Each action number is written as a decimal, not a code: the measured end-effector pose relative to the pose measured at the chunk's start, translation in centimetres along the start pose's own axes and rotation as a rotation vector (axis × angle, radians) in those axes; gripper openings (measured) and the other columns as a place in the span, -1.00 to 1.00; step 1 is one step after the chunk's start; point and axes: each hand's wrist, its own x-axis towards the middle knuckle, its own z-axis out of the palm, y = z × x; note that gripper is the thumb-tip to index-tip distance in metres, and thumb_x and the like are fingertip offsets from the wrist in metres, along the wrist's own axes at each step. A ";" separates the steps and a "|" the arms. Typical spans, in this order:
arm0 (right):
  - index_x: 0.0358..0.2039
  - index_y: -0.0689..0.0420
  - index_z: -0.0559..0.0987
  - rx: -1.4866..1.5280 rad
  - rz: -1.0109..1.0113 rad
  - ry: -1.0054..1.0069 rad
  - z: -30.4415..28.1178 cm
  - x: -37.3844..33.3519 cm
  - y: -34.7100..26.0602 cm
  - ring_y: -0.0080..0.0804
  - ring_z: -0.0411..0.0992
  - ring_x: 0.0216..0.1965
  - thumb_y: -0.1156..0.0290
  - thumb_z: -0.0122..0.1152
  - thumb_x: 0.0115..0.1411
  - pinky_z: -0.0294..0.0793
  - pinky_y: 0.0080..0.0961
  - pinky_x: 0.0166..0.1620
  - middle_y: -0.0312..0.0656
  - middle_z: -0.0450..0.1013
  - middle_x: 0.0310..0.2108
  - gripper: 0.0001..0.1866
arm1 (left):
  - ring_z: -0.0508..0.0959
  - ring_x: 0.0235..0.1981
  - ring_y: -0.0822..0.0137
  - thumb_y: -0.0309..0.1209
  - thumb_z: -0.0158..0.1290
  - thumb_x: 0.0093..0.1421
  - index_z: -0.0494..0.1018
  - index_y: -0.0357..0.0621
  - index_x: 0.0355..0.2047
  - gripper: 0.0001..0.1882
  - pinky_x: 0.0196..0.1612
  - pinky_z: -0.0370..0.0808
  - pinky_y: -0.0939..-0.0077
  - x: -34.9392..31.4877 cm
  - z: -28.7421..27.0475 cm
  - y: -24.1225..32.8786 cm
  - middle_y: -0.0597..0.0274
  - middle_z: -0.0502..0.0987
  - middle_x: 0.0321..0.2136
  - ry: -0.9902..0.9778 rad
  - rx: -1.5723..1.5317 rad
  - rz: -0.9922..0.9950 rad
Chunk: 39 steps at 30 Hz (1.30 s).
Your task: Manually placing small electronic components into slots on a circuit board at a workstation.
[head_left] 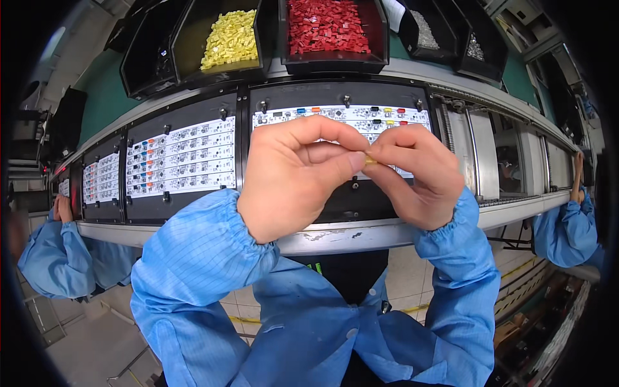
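My left hand (293, 174) and my right hand (419, 171) meet over a panel of white circuit boards (348, 116) in a black carrier frame (296, 90). A small yellow connector (369, 160) is pinched between the fingertips of both hands; most of it is covered by fingers. Below the hands, the upper boards carry black, yellow, red, blue and orange connectors at their visible ends. The lower boards are largely hidden behind my hands.
Beyond the frame stand black bins with yellow connectors (232, 39), red connectors (329, 29) and clear parts (424, 32). More board panels (180, 158) sit in frames to the left. A metal conveyor rail (348, 238) runs along the near side. Blue-sleeved people (61, 258) work at both ends.
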 end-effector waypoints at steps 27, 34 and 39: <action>-0.36 0.24 0.62 -0.435 0.273 -0.260 -2.9 -6.3 5.5 -0.24 0.47 -0.34 0.68 0.32 -0.02 0.46 -0.45 -0.26 -0.13 0.52 -0.40 -0.83 | 0.57 -0.11 -0.08 -0.43 0.13 0.01 0.56 -0.23 -0.25 -0.73 -0.09 0.52 0.20 15.8 -15.0 4.3 -0.18 0.58 -0.21 0.346 1.830 -0.033; -0.36 0.24 0.63 -0.494 0.334 -0.274 -2.9 -5.9 5.1 -0.24 0.43 -0.35 0.68 0.33 -0.03 0.42 -0.45 -0.25 -0.14 0.47 -0.39 -0.82 | 0.59 -0.16 -0.10 -0.47 0.11 -0.01 0.57 -0.25 -0.24 -0.71 -0.10 0.53 0.19 16.0 -15.3 4.4 -0.21 0.58 -0.27 0.293 1.795 -0.064; -0.27 0.23 0.64 -0.479 0.305 -0.266 -3.3 -5.8 4.7 -0.28 0.43 -0.32 0.69 0.30 -0.02 0.42 -0.49 -0.26 -0.14 0.46 -0.39 -0.75 | 0.59 -0.20 -0.10 -0.50 0.08 0.02 0.58 -0.27 -0.27 -0.75 -0.11 0.52 0.18 15.7 -15.9 4.4 -0.19 0.58 -0.29 0.371 1.811 0.207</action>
